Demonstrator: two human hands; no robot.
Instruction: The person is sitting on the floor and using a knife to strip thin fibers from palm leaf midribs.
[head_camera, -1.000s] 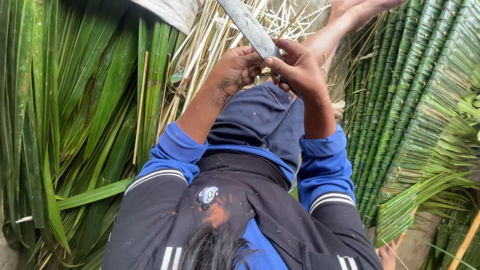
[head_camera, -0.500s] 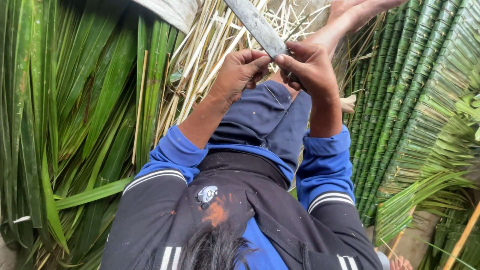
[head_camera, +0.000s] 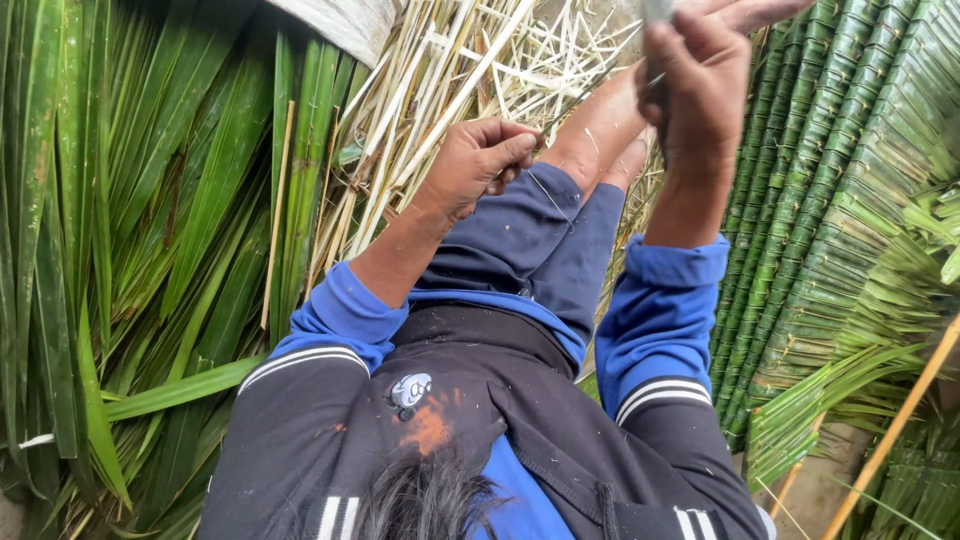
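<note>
head view: the left hand (head_camera: 480, 165) rests closed on the knee of the blue trousers (head_camera: 520, 240), fingers curled and thumb pinched against them on a thin pale strip (head_camera: 553, 200) that runs down over the thigh. the right hand (head_camera: 700, 85) is raised near the top edge, fist closed on a knife (head_camera: 657, 10); only a sliver of grey blade shows above the knuckles, the rest is out of frame. to do this step well, i judge the strip should stay taut between the two hands, with the blade drawn away from the left fingers and the bare leg beneath.

a heap of loose green leaves (head_camera: 130, 230) lies on the left, pale split ribs (head_camera: 460, 60) are piled ahead, and folded leaf panels (head_camera: 830, 200) stacked in neat rows stand on the right, with a tan stick (head_camera: 890, 430) leaning at lower right.

no packages, labels or signs show; a grey sack corner (head_camera: 340, 25) at top is plain, and the dark jacket (head_camera: 420, 420) carries a small round pale badge.
</note>
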